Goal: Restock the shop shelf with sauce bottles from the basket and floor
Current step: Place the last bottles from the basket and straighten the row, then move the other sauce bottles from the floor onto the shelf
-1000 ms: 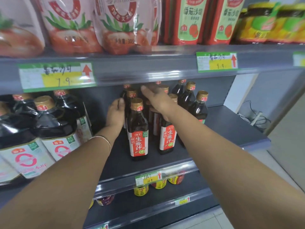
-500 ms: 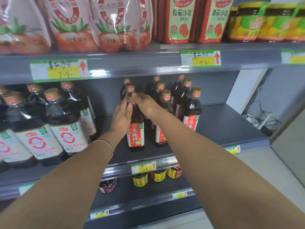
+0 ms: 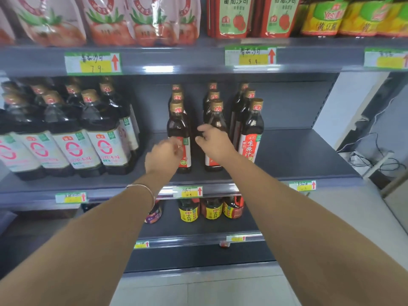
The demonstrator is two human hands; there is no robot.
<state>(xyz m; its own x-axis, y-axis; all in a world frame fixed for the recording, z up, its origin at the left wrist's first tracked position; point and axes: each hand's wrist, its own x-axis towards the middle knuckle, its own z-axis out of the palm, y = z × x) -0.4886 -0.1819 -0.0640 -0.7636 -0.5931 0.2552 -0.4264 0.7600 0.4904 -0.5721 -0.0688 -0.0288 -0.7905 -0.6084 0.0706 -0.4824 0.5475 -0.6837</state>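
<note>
- Both hands have come down off the neck of the front left bottle (image 3: 179, 127) and drawn back toward the shelf edge.
- Left hand (image 3: 162, 156) hangs before that bottle's red label, fingers loosely curled and gripping nothing; blur hides whether the fingertips brush the label.
- Right hand (image 3: 213, 144) is in front of the front middle bottle (image 3: 218, 120), thumb and fingers loosely spread, holding nothing.
- Bottles stand upright in three front-to-back rows on the middle shelf (image 3: 298, 160), with big jugs (image 3: 103, 138) to their left.
</note>
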